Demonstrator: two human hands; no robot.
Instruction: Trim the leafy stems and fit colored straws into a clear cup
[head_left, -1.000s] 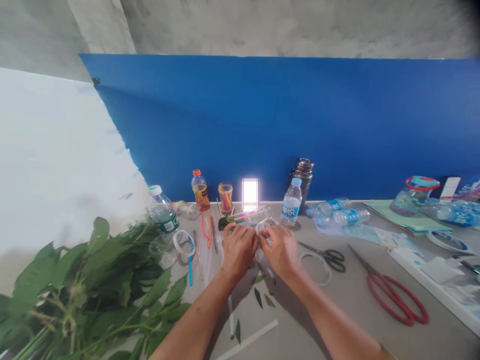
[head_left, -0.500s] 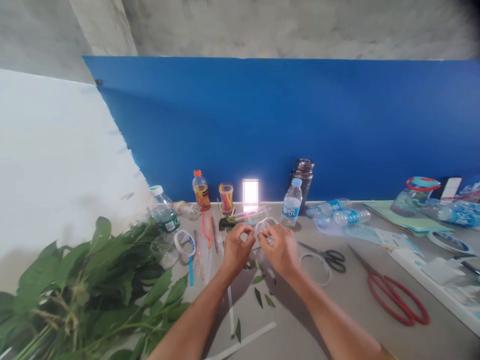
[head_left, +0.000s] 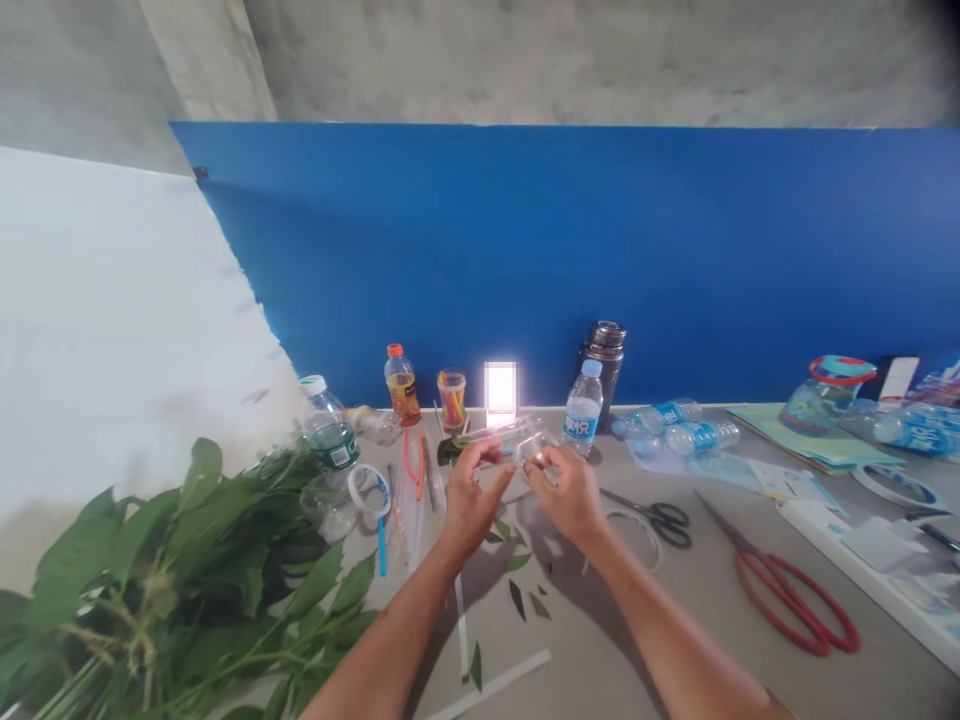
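My left hand and my right hand hold a clear plastic piece up over the grey table. It looks like a cut bottle part, and a thin cyan strip shows inside it. My fingers hide part of it, so its exact shape is hard to tell. Several loose green leaves lie on the table below my hands. A white tape roll sits just right of my right hand.
A large bunch of leafy green stems fills the lower left. Black scissors, red-handled scissors, several plastic bottles and a dark flask stand around. A blue board rises behind the table.
My hands have moved a little apart, and my left hand has shifted left. The plastic piece now sits higher and stretches further across between my fingers.
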